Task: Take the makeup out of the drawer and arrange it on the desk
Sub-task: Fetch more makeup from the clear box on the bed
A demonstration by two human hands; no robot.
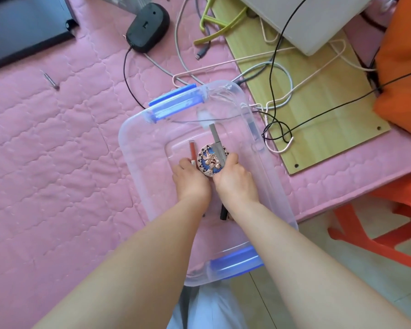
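Clear plastic bin with blue handles is set on a pink quilted bed. Inside it, a round ornate compact is gripped by both hands — left hand curled at its left edge, right hand at its right. A grey tube and a red lip tube are seen just beside the compact. A black pen lies under the right wrist. Wooden board with tangled cables lies near the bin.
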